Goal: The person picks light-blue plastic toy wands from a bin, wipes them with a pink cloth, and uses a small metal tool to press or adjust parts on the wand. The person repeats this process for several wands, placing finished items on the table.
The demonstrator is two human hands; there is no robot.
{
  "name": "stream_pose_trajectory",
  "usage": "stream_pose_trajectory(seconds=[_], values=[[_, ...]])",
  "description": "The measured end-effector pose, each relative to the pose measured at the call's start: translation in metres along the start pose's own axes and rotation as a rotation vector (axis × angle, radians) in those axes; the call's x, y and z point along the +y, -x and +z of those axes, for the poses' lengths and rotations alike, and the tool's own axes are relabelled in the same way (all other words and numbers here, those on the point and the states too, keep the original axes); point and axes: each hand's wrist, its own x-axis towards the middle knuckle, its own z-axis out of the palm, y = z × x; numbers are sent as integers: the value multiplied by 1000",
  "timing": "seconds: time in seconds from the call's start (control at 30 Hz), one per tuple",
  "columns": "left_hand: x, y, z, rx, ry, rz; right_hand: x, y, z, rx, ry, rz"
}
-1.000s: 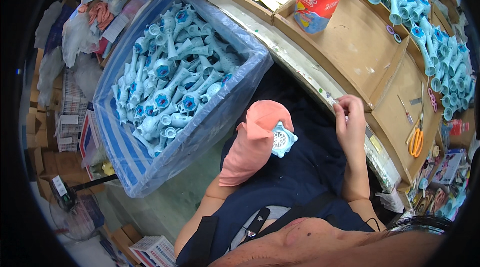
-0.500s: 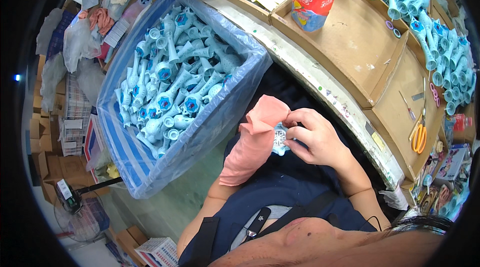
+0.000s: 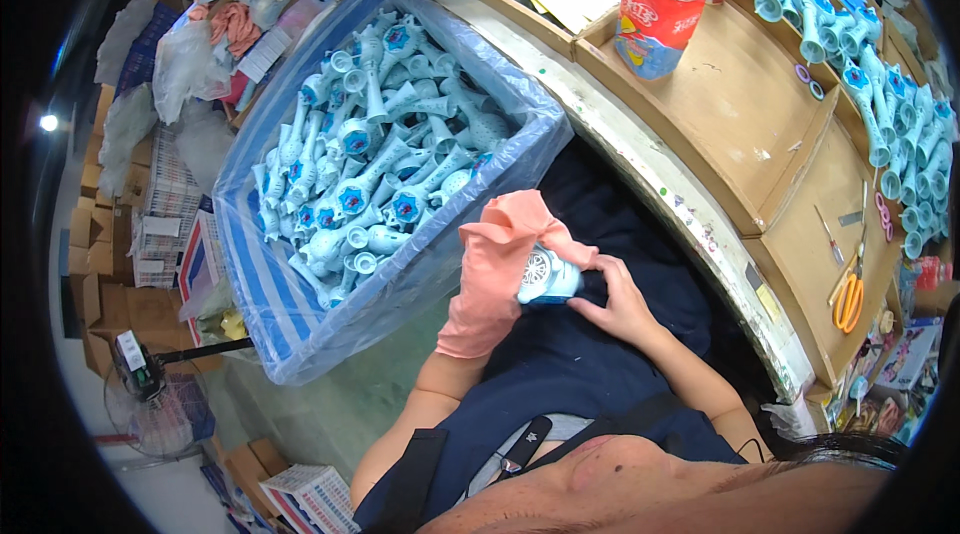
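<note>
A salmon-pink cloth (image 3: 490,264) covers my left hand (image 3: 468,319) and hides its fingers. Against the cloth sits a light blue plastic toy part (image 3: 563,280), its round face with a white grille-like pattern turned toward me. Through the cloth, my left hand holds one side of this part. My right hand (image 3: 622,309) grips its other side, the thumb below and the fingers above. Left of my hands, a blue-striped bin (image 3: 300,344) lined with clear plastic is heaped with similar light blue toy parts (image 3: 385,149), flared at one end.
A worn-edged workbench (image 3: 690,209) runs along my right. On it lie cardboard trays (image 3: 720,129), a red-labelled bottle (image 3: 660,9), orange-handled scissors (image 3: 849,302) and more light blue parts (image 3: 915,144). Cartons (image 3: 135,309) and a fan (image 3: 158,414) stand at the left.
The toy part has turned and shows more of its side. My right hand has shifted from the cloth's top edge to the part's right side. The whole view has shifted slightly.
</note>
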Motion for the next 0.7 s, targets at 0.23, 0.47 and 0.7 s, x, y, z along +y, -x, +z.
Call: stream_pose_trajectory(seconds=[0.23,0.47,0.7], values=[[-5,-10,-14,-83,-236,264,-5,-12,-31,-169,366,-16],[-32,-10,-4,-119,724,-380,-54,-3,-68,-518,-168,365],[-103,7,-1,20,871,-616,-61,-35,-39,-718,-778,460]])
